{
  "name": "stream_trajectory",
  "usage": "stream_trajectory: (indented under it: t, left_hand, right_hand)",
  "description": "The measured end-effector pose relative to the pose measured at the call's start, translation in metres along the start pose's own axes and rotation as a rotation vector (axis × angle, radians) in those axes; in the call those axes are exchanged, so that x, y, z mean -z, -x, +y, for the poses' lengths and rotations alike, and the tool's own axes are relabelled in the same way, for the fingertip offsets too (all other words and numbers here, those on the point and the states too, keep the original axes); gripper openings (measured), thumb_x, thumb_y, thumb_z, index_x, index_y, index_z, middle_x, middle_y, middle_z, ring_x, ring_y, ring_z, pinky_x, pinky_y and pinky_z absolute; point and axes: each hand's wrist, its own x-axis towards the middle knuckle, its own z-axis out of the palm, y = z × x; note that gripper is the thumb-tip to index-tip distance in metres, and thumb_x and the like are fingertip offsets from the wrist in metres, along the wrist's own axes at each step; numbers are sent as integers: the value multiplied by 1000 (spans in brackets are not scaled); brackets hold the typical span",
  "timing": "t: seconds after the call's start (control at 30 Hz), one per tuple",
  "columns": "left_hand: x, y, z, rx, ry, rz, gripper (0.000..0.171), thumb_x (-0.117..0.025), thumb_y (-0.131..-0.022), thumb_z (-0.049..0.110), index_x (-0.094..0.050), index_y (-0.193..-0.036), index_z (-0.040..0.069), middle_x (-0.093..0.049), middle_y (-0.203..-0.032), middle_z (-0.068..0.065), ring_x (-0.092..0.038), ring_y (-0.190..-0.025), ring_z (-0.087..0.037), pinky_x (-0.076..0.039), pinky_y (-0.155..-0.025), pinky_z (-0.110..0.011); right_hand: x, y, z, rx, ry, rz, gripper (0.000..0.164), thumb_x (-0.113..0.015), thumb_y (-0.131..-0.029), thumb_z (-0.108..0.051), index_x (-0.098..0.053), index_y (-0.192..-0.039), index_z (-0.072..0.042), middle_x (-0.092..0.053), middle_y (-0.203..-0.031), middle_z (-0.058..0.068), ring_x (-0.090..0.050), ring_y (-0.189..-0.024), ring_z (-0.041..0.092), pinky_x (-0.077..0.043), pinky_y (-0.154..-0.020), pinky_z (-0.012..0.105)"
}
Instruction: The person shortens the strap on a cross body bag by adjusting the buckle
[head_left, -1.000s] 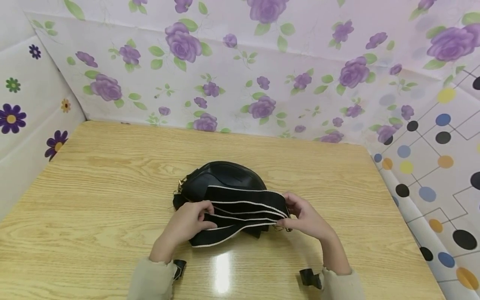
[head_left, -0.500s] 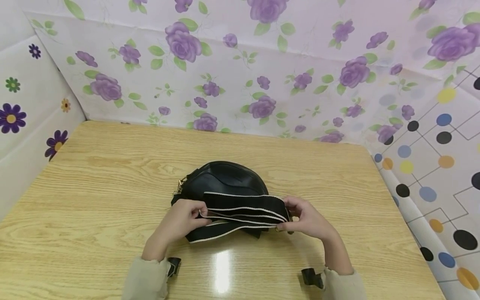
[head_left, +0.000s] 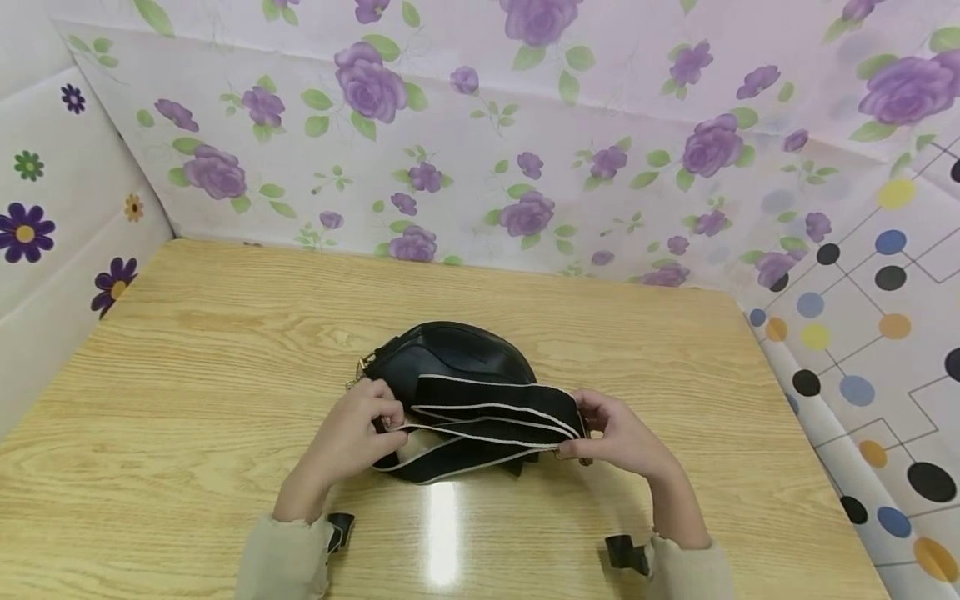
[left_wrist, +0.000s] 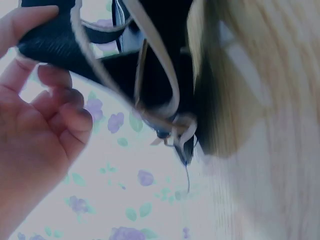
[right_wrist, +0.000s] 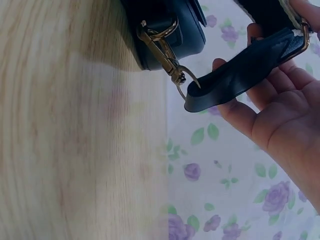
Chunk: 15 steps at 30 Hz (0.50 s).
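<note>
- The left hand [head_left: 356,429] has edged leftward, its fingers curled and pinching the strap [head_left: 487,395]; a loop now gapes beside it, so I judge the folds looser there. Some fingertips are hard to make out.
- The black bag [head_left: 450,350] sits on the worktop [head_left: 225,350], its near side hidden by strap.
- The right hand [head_left: 618,433] has barely moved, fingers bent round the strap's bunched end, tips partly concealed.

Black bag [head_left: 457,348], folded white-edged strap [head_left: 495,394]
</note>
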Motion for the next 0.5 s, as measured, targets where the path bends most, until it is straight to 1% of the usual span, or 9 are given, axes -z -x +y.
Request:
stream_trajectory:
  t: [0.07, 0.13, 0.2, 0.23, 0.3, 0.37, 0.43, 0.47, 0.5]
  left_hand:
    - [-2, -1, -1, -52, 87, -16, 28, -59, -62, -1, -41, -54, 18, -42, -69, 7, -39, -66, -11, -33, -56, -23]
    - [-5, -1, -1, -76, 198, -51, 32, -55, -62, -7, -34, -53, 15, -48, -73, 6, -45, -69, -12, -38, -58, -23]
    - [-7, -2, 0, -73, 308, -98, 35, -51, -63, -12, -27, -53, 12, -44, -65, 5, -52, -67, -13, -45, -60, -25]
    - [-8, -2, 1, -62, 347, -122, 36, -49, -64, -13, -24, -53, 11, -40, -60, 6, -51, -62, -12, -47, -63, -26]
    - [-8, -2, 3, -24, 411, -172, 38, -47, -65, -15, -21, -53, 9, -30, -54, 8, -55, -62, -13, -49, -68, -30]
    - [-8, -3, 4, 26, 445, -229, 39, -47, -66, -15, -19, -53, 9, -16, -54, 7, -52, -54, -11, -51, -66, -31]
    - [-8, -3, 5, 83, 454, -291, 39, -48, -68, -15, -20, -54, 9, -15, -53, 7, -50, -52, -10, -51, -61, -29]
    - [-8, -3, 5, 104, 457, -321, 38, -47, -69, -15, -21, -54, 9, -16, -53, 7, -55, -55, -12, -50, -58, -27]
    - [-8, -4, 5, 116, 453, -349, 37, -48, -69, -14, -23, -54, 9, -18, -52, 6, -56, -53, -12, -49, -54, -26]
  right_hand:
    - [0, -1, 0, 0, -4, -3, 31, -70, -73, -1, -56, -100, -1, -58, -91, 11, -56, -79, 20, -48, -65, 32]
    - [-1, -2, -1, 8, -16, -9, 32, -69, -73, 1, -55, -101, 0, -58, -92, 12, -57, -79, 20, -48, -63, 32]
    - [-1, -2, -1, 16, -22, -10, 32, -69, -73, 1, -55, -101, 1, -57, -92, 13, -57, -79, 20, -48, -63, 32]
    - [-2, -3, -1, 19, -24, -9, 32, -69, -72, 2, -55, -101, 1, -57, -92, 13, -57, -79, 20, -48, -63, 32]
    - [-2, -3, -1, 23, -25, -7, 31, -69, -72, 2, -55, -100, 1, -57, -91, 13, -56, -79, 20, -48, -63, 32]
    - [-3, -3, -1, 26, -21, -2, 30, -69, -72, 1, -55, -99, 0, -57, -90, 12, -56, -78, 20, -48, -63, 32]
    - [-3, -3, -1, 25, -19, 3, 29, -69, -72, 1, -55, -98, 0, -57, -89, 12, -56, -77, 20, -48, -62, 31]
    - [-3, -3, -1, 24, -18, 5, 29, -69, -72, 1, -55, -97, 0, -57, -88, 11, -55, -77, 19, -47, -62, 31]
    - [-3, -3, -1, 23, -16, 6, 29, -69, -72, 1, -55, -97, -1, -57, -88, 11, -55, -77, 19, -47, -62, 30]
